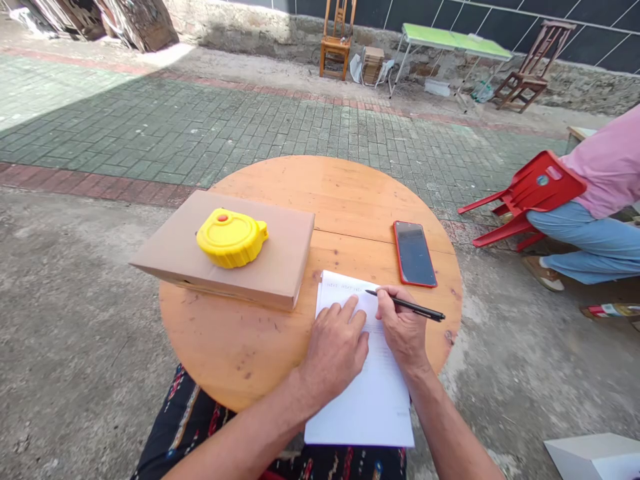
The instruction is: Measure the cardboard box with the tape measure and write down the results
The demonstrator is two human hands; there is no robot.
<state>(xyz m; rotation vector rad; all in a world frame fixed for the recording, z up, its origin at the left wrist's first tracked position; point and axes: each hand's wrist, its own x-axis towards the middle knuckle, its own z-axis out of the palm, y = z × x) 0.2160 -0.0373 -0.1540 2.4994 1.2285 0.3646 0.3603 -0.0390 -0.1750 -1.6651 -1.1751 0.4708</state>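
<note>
My right hand [404,328] grips a black pen [417,309], its tip at the written line near the top of a white sheet of paper [367,413]. Flat on the same sheet, my left hand [336,343] rests with its fingers spread and holds nothing. The paper hangs a little past the near edge of the round wooden table [240,347]. To the left lies a closed cardboard box [280,267] with a yellow tape measure [233,239] on top. A phone with a red case [415,253] lies to the right of the paper.
Beyond the table on the right, a person in a pink top [607,160] sits by a red plastic chair [543,190]. A green folding table [455,41] and wooden chairs [336,47] stand along the far wall. A white box [595,453] is at the lower right.
</note>
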